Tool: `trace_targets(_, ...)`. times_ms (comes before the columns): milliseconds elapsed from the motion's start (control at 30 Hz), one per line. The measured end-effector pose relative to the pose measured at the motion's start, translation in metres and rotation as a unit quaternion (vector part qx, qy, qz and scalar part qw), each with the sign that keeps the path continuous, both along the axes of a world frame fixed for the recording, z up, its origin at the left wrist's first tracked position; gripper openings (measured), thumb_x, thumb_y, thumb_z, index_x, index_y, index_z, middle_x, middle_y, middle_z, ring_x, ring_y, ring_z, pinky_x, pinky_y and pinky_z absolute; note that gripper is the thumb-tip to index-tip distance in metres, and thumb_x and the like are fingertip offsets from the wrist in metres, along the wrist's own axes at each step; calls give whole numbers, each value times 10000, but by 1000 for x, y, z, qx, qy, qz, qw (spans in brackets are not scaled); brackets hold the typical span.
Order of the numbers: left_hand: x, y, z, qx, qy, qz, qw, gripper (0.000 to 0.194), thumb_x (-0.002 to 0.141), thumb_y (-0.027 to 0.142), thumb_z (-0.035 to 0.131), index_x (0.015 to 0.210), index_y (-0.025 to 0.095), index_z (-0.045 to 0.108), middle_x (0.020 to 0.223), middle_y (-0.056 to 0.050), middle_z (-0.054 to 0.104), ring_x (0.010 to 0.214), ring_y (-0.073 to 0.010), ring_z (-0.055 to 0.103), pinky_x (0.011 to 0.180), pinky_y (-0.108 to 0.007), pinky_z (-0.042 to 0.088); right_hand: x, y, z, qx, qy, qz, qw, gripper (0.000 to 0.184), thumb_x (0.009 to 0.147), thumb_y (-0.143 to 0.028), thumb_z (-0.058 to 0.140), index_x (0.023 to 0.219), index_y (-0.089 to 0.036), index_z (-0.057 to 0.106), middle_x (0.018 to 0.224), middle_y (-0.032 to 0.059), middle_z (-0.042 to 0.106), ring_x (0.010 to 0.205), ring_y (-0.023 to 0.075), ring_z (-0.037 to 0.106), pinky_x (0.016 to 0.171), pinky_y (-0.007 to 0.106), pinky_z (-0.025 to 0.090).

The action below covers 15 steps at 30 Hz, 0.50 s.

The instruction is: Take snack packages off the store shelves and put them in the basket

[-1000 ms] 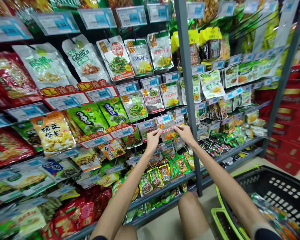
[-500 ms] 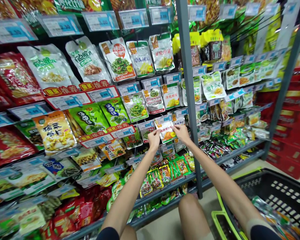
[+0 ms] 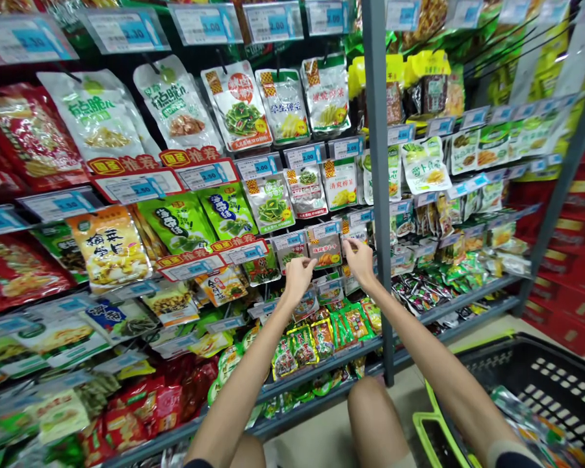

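Two hands (image 3: 299,279) (image 3: 360,261), both loosely curled, grip unclear, hanging food packet (image 3: 325,252) between them.

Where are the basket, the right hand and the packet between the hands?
Basket (image 3: 506,357): head view, its black wall.
Right hand (image 3: 360,261): head view, its middle.
Packet (image 3: 325,249): head view, its front.

Bright, even light is falling around the hands (image 3: 299,278).
Glare is streaking the glossy red packet (image 3: 34,143) far left of them; a pale packet (image 3: 58,416) lower left is blurring, a price tag (image 3: 26,40) upper left is stretching, and red boxes (image 3: 568,273) far right are looking soft.
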State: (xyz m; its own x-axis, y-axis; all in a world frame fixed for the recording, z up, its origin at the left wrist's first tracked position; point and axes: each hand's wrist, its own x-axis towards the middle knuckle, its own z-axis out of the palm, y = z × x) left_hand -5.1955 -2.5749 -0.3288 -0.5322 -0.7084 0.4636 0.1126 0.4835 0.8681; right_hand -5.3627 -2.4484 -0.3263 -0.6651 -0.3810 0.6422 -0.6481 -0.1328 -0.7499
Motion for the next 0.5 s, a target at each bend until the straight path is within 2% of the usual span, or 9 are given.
trace_targets(67, 0, 12, 6, 57, 56, -58, 995, 407, 913, 397, 801, 1215, 124, 788, 885, -98, 806, 563, -157, 650, 615, -293, 509, 8, 2, 5, -50, -65, 78, 994, 599, 1004, -644, 573, 1334, -156, 686, 1127, 145, 794, 893, 258, 757, 807, 370, 639)
trace_targets(100, -3, 18, 11, 110, 101, -88, 985, 480, 945, 421, 773, 1323, 127, 728, 986, -111, 815, 556, -137, 647, 578, -277, 504, 12, 0, 8, -69, -96, 111, 987, 655, 976, -695, 590, 1342, -156, 660, 1114, 141, 791, 833, 241, 748, 733, 348, 635)
trace_targets(133, -8, 24, 16, 175, 149, -115, 966, 489, 966, 425, 760, 1346, 124, 695, 1050, -120, 812, 555, -113, 638, 556, -257, 497, 15, -2, 10, -81, -118, 128, 981, 691, 949, -735, 601, 1322, -156, 651, 1118, 141, 787, 806, 230, 741, 692, 331, 627)
trace_targets(233, -23, 39, 32, 349, 242, -158, 891, 260, 973, 334, 786, 1088, 107, 729, 1004, -98, 791, 569, -39, 579, 547, -178, 459, 20, -7, 18, -91, -133, 109, 981, 706, 906, -802, 600, 1185, -158, 675, 1127, 148, 776, 822, 225, 732, 670, 312, 616)
trace_targets(300, -29, 46, 40, 405, 269, -163, 859, 154, 980, 249, 781, 960, 106, 727, 927, -68, 769, 576, -18, 542, 533, -143, 423, 22, -8, 24, -91, -128, 99, 983, 718, 895, -817, 605, 1166, -157, 690, 1121, 145, 775, 821, 227, 725, 654, 313, 612)
trace_targets(367, -29, 50, 46, 420, 288, -152, 847, 109, 1002, 195, 742, 950, 100, 737, 901, -60, 763, 573, -18, 528, 518, -135, 407, 26, -4, 31, -93, -128, 107, 982, 721, 878, -812, 639, 1165, -154, 706, 1115, 140, 775, 791, 218, 711, 625, 310, 602)
trace_targets(433, -23, 54, 45, 425, 276, -160, 847, 117, 1021, 190, 711, 977, 90, 753, 931, -76, 777, 598, -27, 559, 545, -137, 442, 33, 7, 33, -85, -134, 124, 979, 697, 867, -791, 681, 1153, -157, 719, 1090, 129, 776, 753, 199, 692, 604, 294, 584)
trace_targets(500, -9, 60, 29, 432, 217, -206, 851, 153, 1008, 241, 737, 1014, 93, 773, 983, -96, 789, 651, -45, 616, 606, -146, 498, 37, 33, 18, -65, -138, 145, 978, 652, 881, -758, 705, 1161, -170, 723, 1063, 115, 772, 732, 189, 685, 581, 276, 558)
